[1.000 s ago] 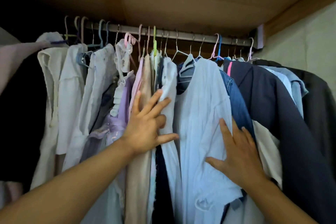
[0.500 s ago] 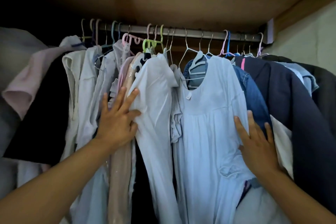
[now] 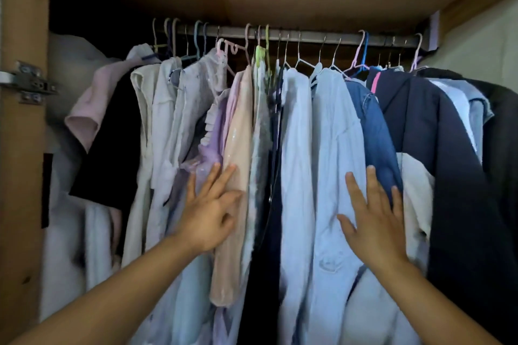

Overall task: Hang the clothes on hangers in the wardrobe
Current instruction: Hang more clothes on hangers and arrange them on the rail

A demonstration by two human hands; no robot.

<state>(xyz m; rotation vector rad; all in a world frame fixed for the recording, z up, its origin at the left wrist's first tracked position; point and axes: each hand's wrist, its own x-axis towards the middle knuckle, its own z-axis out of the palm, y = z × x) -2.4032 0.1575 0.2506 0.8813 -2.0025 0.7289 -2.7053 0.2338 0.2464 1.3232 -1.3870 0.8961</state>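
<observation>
Compared with half a second ago, the white dress that faced the camera is turned edge-on, so the clothes [image 3: 330,148] hang in a tight row again. The left hand [image 3: 208,211] is lower and more to the middle; before it pressed the white shirts, now its straight fingers rest on the beige dress [image 3: 238,148] and the purple top [image 3: 213,137], with the thumb bent under. The right hand [image 3: 370,218] keeps about the same place, flat and spread on the blue shirt [image 3: 333,176], just beside the denim jacket [image 3: 372,131]. The view is wider to the left, so the wardrobe wall [image 3: 22,176] with its metal hinge [image 3: 26,82] shows. All clothes hang on hangers [image 3: 305,61] from the rail [image 3: 322,38]. No brand, label or writing can be read
</observation>
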